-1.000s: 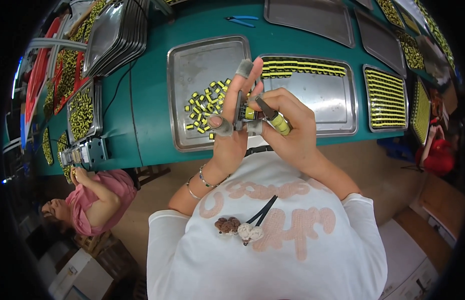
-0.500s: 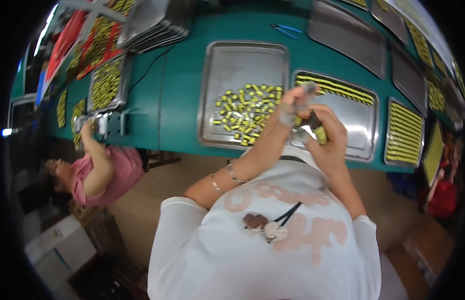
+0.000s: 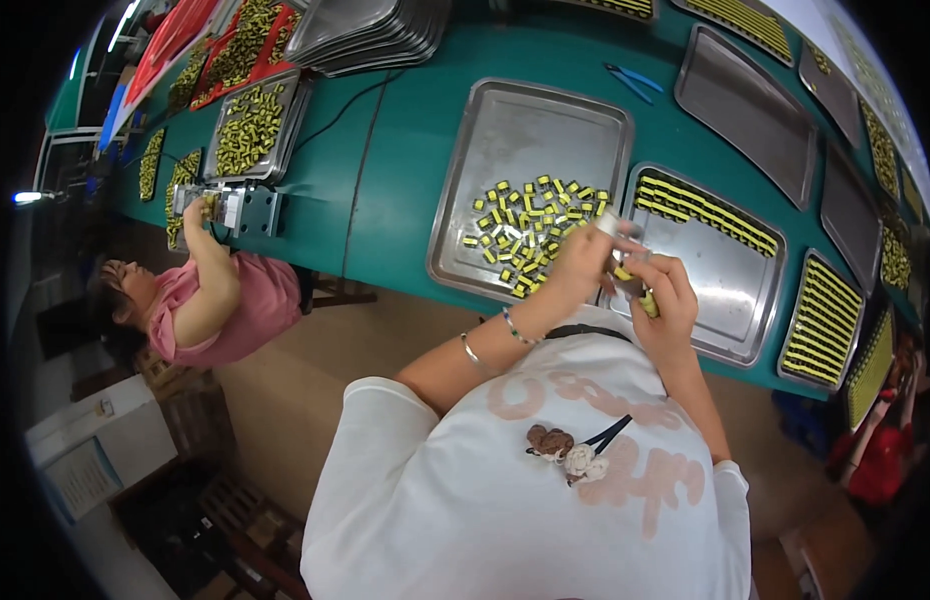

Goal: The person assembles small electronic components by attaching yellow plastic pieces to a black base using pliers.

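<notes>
My left hand point(image 3: 587, 258), with a pale cover on a fingertip, is closed, its fingertips meeting those of my right hand in front of my waist. What they pinch I cannot make out. My right hand point(image 3: 670, 300) curls around small yellow-and-black blocks point(image 3: 649, 304), partly hidden by the fingers. Left of the hands, a metal tray point(image 3: 545, 110) holds a loose heap of the same blocks point(image 3: 533, 225). Beyond my right hand, a second metal tray point(image 3: 710, 285) has blocks point(image 3: 705, 213) lined up in rows along its far side.
Blue-handled pliers point(image 3: 635, 82) lie on the green table point(image 3: 385, 200). Bare trays point(image 3: 750, 110) and a filled tray point(image 3: 823, 320) stand to the right. Stacked trays point(image 3: 370, 35) are at the far left. A co-worker in pink point(image 3: 245, 310) works at a small machine point(image 3: 247, 210).
The whole view has swung, so the table's things sit farther right and mostly lower. My left fingers have come down from above the row tray to my right fingertips.
</notes>
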A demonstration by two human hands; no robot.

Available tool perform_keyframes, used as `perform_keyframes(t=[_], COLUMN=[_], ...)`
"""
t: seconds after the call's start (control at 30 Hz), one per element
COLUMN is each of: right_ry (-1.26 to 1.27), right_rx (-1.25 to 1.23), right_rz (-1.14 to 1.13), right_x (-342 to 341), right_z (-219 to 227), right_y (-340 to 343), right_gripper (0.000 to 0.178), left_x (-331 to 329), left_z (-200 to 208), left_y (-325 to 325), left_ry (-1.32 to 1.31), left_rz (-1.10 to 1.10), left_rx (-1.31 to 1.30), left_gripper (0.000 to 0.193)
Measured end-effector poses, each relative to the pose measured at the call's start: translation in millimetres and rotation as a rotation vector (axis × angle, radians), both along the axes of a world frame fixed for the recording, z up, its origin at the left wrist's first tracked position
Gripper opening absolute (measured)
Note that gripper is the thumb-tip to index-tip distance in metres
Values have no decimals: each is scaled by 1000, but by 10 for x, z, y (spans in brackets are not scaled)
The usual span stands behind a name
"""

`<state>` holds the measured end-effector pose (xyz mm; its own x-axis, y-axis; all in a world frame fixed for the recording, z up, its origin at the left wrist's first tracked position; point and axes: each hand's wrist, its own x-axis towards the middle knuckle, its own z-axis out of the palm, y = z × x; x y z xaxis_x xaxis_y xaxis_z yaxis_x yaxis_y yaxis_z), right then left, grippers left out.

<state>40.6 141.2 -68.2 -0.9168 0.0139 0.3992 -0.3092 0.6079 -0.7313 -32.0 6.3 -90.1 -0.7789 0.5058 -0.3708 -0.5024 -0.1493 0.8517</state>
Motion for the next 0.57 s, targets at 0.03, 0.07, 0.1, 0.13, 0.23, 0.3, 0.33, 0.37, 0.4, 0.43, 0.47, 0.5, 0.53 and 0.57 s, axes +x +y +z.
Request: perform_keyframes(t=[0.03,0.07,0.1,0.13,0.23,0.3,0.33,0.37,0.4,0.43,0.47,0.5,0.53,0.57], right_ry=[6,-32,-40,-21,-67,-90,-119,-149,-152,-175,-195,-197,-211,-225], right_rx=[-23,-29,-15,-45,-146,-127,-122,-118,-109,-42,21,25,54,81], right_rz=[-60,-111,-138,-185,-430,-520,-549,-577,-594,-630,-657,-664,-682,-692], right_x=[-13,-28,-53,-107,-128,-136,-140,-143,-160,-171,-200,-216,-225,-248], right_z=[-15,-26,-84,-149,-710,-1000,-1119,-1213,-1285,-1356,-1404,-1448,-1490,-1508], right_y=[15,51,109,164,552,771,859,924,961,999,1031,1066,1102,1110], right_gripper=[44,42,42,41,36,32,30,29,29,28,27,27,28,29], left_x=[-109,-185,-278,-398,-495,-460,-428,-406,-401,-409,-422,-435,-447,-468], left_z=[-88,-346,-369,-828,-751,-812,-850,-899,-932,-968,-935,-903,-882,-895], left_y=[-76,-137,-220,-481,-900,-1113,-1158,-1190,-1198,-1192,-1161,-1136,-1123,-1157], left_ry=[3,81,151,474,774,687,722,757,843,845,816,786,754,817], left_rz=[13,135,229,206,228,61,22,-17,13,0,-19,-39,-76,-105], left_rx=[-7,-82,-317,-750,-1110,-1177,-1176,-1176,-1182,-1169,-1188,-1208,-1199,-1215], left_gripper=[46,37,28,26,36,39,39,40,40,40,39,37,36,37])
